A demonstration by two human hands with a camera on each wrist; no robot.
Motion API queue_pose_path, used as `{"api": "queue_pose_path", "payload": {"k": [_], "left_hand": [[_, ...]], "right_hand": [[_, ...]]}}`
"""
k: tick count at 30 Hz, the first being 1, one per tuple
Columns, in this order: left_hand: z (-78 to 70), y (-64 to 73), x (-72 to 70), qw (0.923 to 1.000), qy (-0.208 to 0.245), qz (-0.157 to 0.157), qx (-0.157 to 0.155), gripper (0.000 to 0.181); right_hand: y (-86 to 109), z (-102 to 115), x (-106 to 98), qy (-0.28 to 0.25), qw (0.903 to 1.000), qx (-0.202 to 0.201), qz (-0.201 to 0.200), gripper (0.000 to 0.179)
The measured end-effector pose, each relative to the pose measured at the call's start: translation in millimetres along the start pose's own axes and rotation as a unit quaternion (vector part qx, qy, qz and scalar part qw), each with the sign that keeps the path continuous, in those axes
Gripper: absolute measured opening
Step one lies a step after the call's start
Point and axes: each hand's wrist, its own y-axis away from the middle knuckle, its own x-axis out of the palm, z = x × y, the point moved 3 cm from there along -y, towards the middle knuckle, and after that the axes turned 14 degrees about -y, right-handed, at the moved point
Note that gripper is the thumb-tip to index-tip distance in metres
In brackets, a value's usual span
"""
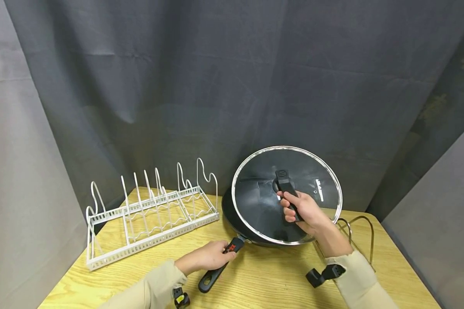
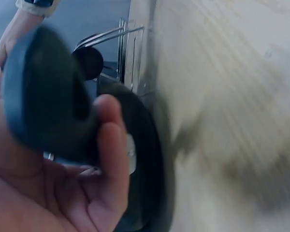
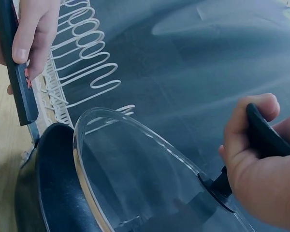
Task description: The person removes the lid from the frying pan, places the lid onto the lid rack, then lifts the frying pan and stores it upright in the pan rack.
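My left hand [image 1: 209,256] grips the black handle [image 1: 213,277] of a dark frying pan [image 1: 229,213]. A round glass lid [image 1: 301,165] with a shiny metal rim is over the pan and covers most of it in the head view. My right hand [image 1: 303,210] has its fingers curled round the lid's black upright handle [image 1: 283,180]. In the right wrist view the lid [image 3: 123,159] stands tilted, with a gap showing between its rim and the deep pan [image 3: 63,186]. The left wrist view shows the pan handle's end [image 2: 48,92] in my left hand.
On the left of the wooden table [image 1: 270,283] stands a white wire rack [image 1: 154,243] with upright dividers. A metal wire rack [image 1: 372,236] sits at the right, partly hidden behind my right forearm. Dark grey curtain [image 1: 232,86] hangs right behind the table.
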Motion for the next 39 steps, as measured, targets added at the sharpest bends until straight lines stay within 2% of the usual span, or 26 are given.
{"api": "queue_pose_path", "payload": {"k": [3, 5, 8, 12, 15, 19, 22, 27, 32, 39], "left_hand": [[-1.6, -0.5, -7.7, 0.9979, -0.064, -0.006, -0.007, 0.024], [-2.9, -1.3, -12.0, 0.9968, -0.077, -0.005, -0.019, 0.025], [-6.8, -3.6, -20.9, 0.9948, -0.1, -0.008, -0.018, 0.025], [-15.7, -7.9, -36.5, 0.9883, -0.149, -0.031, 0.0, 0.023], [-25.4, -9.5, -47.7, 0.979, -0.196, -0.053, 0.015, 0.026], [-38.8, -12.8, -57.2, 0.9718, -0.223, -0.07, 0.03, 0.027], [-46.1, -18.4, -58.4, 0.9734, -0.217, -0.071, 0.026, 0.028], [-55.0, -28.2, -54.3, 0.9722, -0.224, -0.069, 0.005, 0.044], [-67.3, -35.2, -50.3, 0.9694, -0.234, -0.074, 0.003, 0.054], [-84.6, -50.9, -39.9, 0.9643, -0.256, -0.067, 0.01, 0.059]], "right_hand": [[8.2, 4.2, -1.2, 0.014, 0.9999, -0.003, 0.001, 0.023], [13.7, 5.9, -3.1, 0.03, 0.9995, -0.006, -0.002, 0.022], [21.5, 7.8, -5.9, 0.052, 0.9985, -0.011, -0.01, 0.022], [33.5, 10.8, -7.7, 0.072, 0.9969, -0.018, -0.026, 0.024], [43.0, 12.9, -9.2, 0.081, 0.9958, -0.027, -0.032, 0.027], [53.7, 14.7, -14.1, 0.09, 0.9946, -0.041, -0.032, 0.031], [60.8, 16.6, -18.9, 0.102, 0.9929, -0.049, -0.038, 0.032], [72.0, 20.8, -25.4, 0.117, 0.9901, -0.064, -0.045, 0.033], [81.0, 26.7, -29.3, 0.116, 0.9891, -0.078, -0.044, 0.033], [91.4, 31.2, -36.2, 0.105, 0.9894, -0.089, -0.048, 0.028]]}}
